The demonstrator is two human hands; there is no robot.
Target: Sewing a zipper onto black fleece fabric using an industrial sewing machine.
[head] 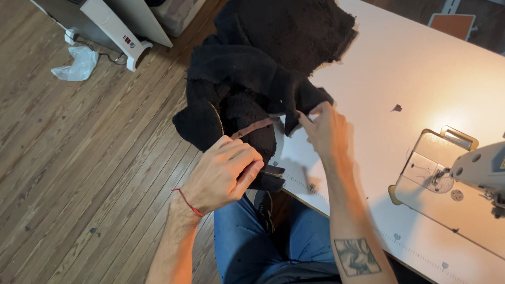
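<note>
Jeans (240, 246), white table (432, 63), plank floor (64, 169)

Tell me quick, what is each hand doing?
Left hand: closed, gripping the black fleece garment by its zipper edge.
Right hand: closed, pinching the garment.

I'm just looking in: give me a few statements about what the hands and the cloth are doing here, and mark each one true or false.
1. Both hands grip the black fleecy garment. True: the left hand and the right hand each pinch part of it.
2. The garment lies fully under the sewing machine. False: it hangs over the table's left edge, apart from the machine.
3. A zip shows on the garment. True.
4. The floor is tiled. False: it is wooden boards.
5. The left wrist bears a red cord. True.
</note>
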